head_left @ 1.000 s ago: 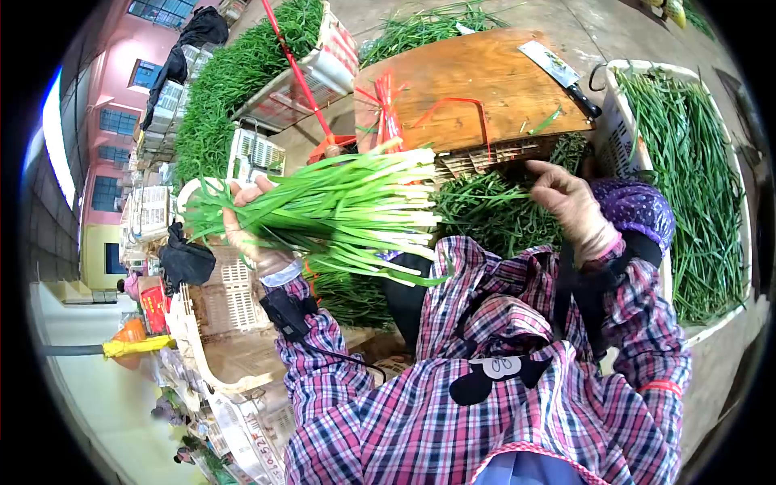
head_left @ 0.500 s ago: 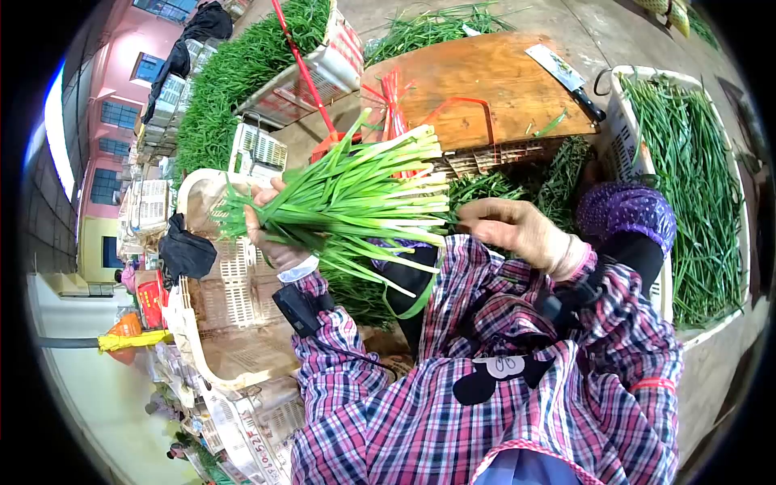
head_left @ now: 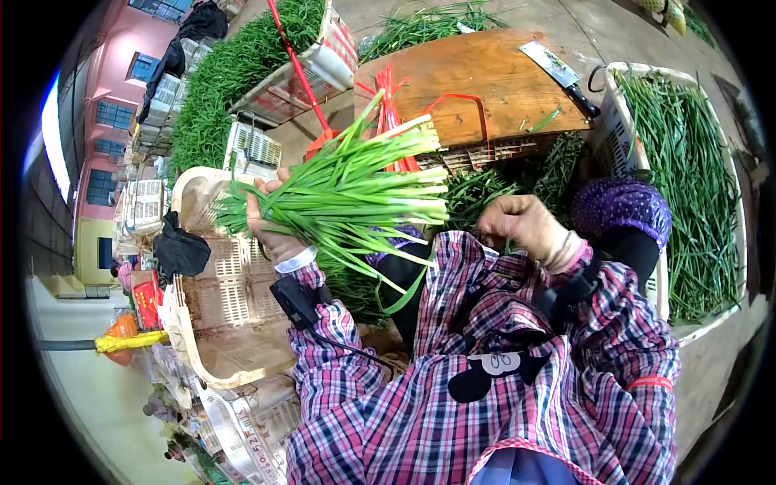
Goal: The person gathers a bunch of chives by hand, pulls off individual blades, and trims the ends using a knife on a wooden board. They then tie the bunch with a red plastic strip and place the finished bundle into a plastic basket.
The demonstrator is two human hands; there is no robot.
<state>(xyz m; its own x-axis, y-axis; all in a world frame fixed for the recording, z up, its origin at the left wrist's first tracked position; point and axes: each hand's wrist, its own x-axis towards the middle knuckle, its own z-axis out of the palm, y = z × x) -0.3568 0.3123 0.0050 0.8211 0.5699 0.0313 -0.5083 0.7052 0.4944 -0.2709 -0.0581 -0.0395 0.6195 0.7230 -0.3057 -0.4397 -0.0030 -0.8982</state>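
Note:
My left hand point(head_left: 279, 230) is wrapped round the leafy end of a bunch of garlic chives point(head_left: 347, 190). The pale stem ends fan out to the right, and a few loose leaves hang below. To the right of those stems, above my lap, my right hand point(head_left: 525, 230) is closed with its fingertips curled down. A bit of green shows under these fingers, but I cannot make out what they hold. Behind the bunch hang red ties point(head_left: 390, 101) at the edge of a wooden board point(head_left: 461, 77).
A cleaver point(head_left: 558, 77) lies on the board's right side. A white crate point(head_left: 194, 323) stands at my left, with a black bag point(head_left: 179, 246) on its rim. Crates of greens point(head_left: 683, 186) flank me, and a red-handled tool point(head_left: 295, 61) stands behind the bunch.
My right hand has moved slightly right and down, away from the stem ends, and its fingers have curled in. The bunch stays in my left hand, nearly still.

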